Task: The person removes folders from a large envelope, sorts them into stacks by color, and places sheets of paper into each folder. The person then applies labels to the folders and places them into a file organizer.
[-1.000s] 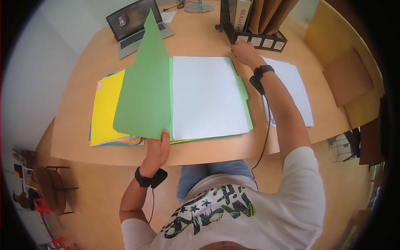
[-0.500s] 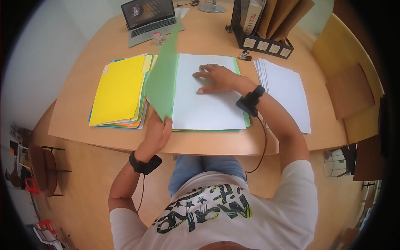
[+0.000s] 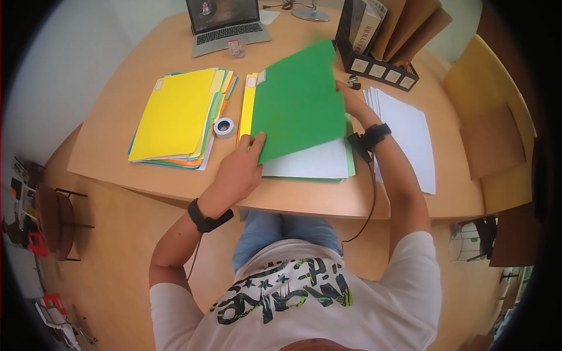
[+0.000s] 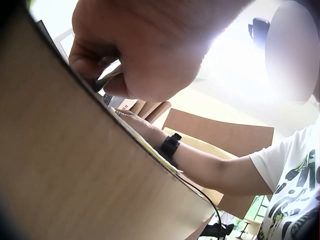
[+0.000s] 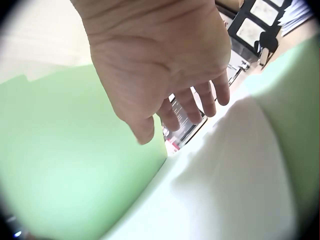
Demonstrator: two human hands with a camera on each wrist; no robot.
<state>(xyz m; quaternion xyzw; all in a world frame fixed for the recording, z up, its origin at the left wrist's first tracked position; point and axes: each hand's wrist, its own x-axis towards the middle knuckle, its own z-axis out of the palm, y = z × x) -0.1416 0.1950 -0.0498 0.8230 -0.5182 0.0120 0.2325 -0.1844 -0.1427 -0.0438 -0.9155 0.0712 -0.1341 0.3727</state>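
A green folder (image 3: 298, 105) lies half closed over white sheets (image 3: 310, 161), its cover tilted above them. My left hand (image 3: 239, 172) pinches the cover's lower left corner between thumb and fingers. In the left wrist view, that same hand (image 4: 135, 55) grips a thin edge. My right hand (image 3: 349, 99) is at the cover's right edge, its fingertips hidden in the head view. From the right wrist, the hand (image 5: 160, 65) shows straight fingers between the raised light green inner side (image 5: 75, 150) and the sheets. A yellow folder edge (image 3: 248, 105) sticks out at the left.
On the left lies a stack of coloured folders (image 3: 172, 114), beside a tape roll (image 3: 224, 127). Loose papers (image 3: 404, 134) lie at right. Behind stand a laptop (image 3: 228, 32), a small red-and-white item (image 3: 236, 48), a black clip-like object (image 3: 352, 82) and a desk organizer (image 3: 380, 70).
The green cover has swung from upright at the left over the white sheets. My left hand moved right with it; my right hand went from the organizer to the sheets, then to the cover's right edge.
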